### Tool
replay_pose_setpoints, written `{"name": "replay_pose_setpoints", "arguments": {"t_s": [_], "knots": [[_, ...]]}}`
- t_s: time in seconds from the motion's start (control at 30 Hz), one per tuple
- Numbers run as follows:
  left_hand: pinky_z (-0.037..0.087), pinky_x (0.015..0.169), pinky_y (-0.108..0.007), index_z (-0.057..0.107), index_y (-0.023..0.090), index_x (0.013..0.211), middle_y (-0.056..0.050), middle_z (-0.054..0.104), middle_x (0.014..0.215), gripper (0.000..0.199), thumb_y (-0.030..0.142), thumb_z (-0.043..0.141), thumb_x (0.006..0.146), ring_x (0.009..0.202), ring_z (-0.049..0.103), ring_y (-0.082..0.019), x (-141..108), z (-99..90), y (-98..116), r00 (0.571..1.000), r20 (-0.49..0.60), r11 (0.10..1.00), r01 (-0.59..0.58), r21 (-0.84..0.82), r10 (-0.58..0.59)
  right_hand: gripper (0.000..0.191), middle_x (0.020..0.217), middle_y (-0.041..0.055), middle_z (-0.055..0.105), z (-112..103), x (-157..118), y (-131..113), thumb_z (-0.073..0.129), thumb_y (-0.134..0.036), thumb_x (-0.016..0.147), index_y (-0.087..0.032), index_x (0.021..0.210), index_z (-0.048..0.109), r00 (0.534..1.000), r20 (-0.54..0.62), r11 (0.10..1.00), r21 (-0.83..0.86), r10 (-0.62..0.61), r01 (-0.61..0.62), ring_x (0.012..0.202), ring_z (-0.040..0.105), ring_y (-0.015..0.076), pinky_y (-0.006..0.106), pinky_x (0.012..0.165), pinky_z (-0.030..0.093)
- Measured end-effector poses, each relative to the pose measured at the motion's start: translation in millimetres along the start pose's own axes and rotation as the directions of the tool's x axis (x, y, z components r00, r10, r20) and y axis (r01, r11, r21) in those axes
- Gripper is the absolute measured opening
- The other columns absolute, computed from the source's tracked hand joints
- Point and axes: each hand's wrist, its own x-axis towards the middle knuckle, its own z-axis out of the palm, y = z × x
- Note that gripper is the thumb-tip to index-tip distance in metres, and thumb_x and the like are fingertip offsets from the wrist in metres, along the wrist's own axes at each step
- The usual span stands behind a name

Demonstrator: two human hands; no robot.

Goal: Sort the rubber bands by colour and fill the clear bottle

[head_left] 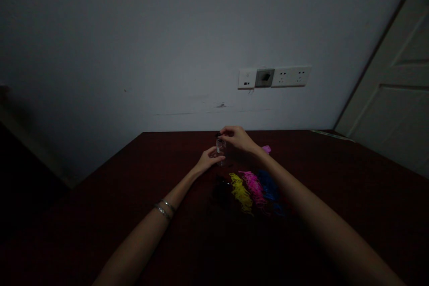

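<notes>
Head view: Fine Work at the Mouth of a Small Transparent Bottle (220, 148)

A left hand (208, 159) curls around the bottle's lower part, thumb across the near side, holding it roughly upright on a dark red-brown tabletop (161, 156). At the top of that grip, the right hand (236, 137) has its fingertips pinched together over a dark piece (218, 135) at the bottle's mouth; poor light hides whether this is a cap or loose strands. The step in hand looks to be seating or feeding that piece at the opening, which calls for a steady left hold and a light, precise pinch above.

Just nearer the wearer than the grip lies a dark bundle (221, 192), its details lost in shadow. Rightward from it run yellow strands (241, 193), pink strands (254, 187) and blue strands (268, 184), the blue close beside the right forearm, which could brush them if lowered. A pink item (267, 149) shows right of the grip, behind that forearm.

Beyond the grip, the table's far edge meets the wall (187, 76), limiting forward reach; the most room for moving appears leftward.
</notes>
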Motion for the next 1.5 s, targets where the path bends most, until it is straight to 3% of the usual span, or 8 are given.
{"name": "replay_pose_setpoints", "arguments": {"t_s": [0.5,1.23,1.37,1.5], "knots": [[0.043,0.085,-0.032,0.061,0.012,0.095,-0.006,0.065,0.090,0.048,0.032,0.076,0.054,0.087,0.059,-0.018,0,-0.2,2,1.000,-0.006,0.998,-0.007,0.056,0.008,0.024,0.078,0.0064,0.065,-8,-4,-7,0.060,-0.033,0.071,-0.014,0.084,0.068,1.000,0.024,1.000,0.007,0.004,-0.004,0.071,0.057,0.0149,0.028,0.066,0.043],[0.041,0.090,-0.034,0.059,0.012,0.099,-0.007,0.064,0.098,0.047,0.027,0.075,0.057,0.091,0.059,-0.017,1,-1.4,-2,1.000,0.011,1.000,-0.019,0.006,0.019,0.024,0.084,0.0075,0.063,-12,-6,-7,0.060,-0.036,0.073,-0.017,0.084,0.070,0.998,0.041,0.997,-0.067,-0.047,0.049,0.075,0.056,0.0160,0.029,0.068,0.042],[0.041,0.090,-0.034,0.060,0.011,0.097,-0.007,0.065,0.094,0.046,0.028,0.075,0.057,0.090,0.059,-0.018,1,-1.7,-2,1.000,0.010,0.999,-0.019,0.033,0.019,0.023,0.082,0.0067,0.063,-14,-9,-9,0.060,-0.035,0.072,-0.017,0.082,0.069,0.997,0.001,0.996,-0.047,-0.079,0.079,0.074,0.056,0.0154,0.029,0.068,0.042],[0.041,0.089,-0.033,0.060,0.011,0.096,-0.007,0.065,0.094,0.048,0.030,0.076,0.056,0.089,0.059,-0.018,-1,-0.5,1,1.000,-0.004,0.999,-0.010,0.050,0.010,0.022,0.076,0.0058,0.064,-18,-17,-4,0.058,-0.033,0.072,-0.014,0.078,0.068,0.997,-0.067,0.999,-0.036,-0.036,0.033,0.069,0.056,0.0144,0.027,0.064,0.042]]}}
